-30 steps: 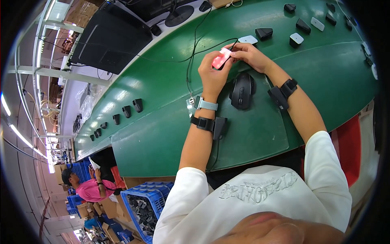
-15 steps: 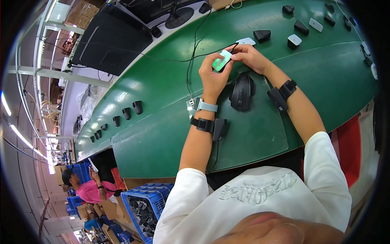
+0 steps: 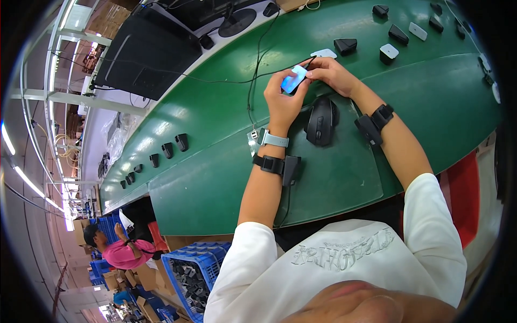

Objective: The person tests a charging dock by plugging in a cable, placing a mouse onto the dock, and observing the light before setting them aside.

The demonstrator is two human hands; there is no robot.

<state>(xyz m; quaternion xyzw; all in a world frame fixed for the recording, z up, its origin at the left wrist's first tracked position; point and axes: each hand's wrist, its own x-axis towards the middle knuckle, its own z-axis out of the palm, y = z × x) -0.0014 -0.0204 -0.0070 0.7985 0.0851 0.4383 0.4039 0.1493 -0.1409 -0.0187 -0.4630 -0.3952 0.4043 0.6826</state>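
Note:
A small box-shaped device with a white top glows blue above the green table. My left hand is closed round it, thumb across the lit face. At its far right corner a black cable meets it, and my right hand pinches that cable end by the device. The fingers partly cover where the plug enters. Below my hands a black computer mouse lies on a clear mat, touched by neither hand. A white flat piece rests just beyond my right fingers.
Several black wedge-shaped housings and white covers lie at the far right. More black pieces line the left side. A monitor stands far left. A blue crate of black parts sits below, near a person in pink.
The device's light has turned from green to blue. My hands hold almost the same place. The person in pink has lowered a hand away from a white sheet.

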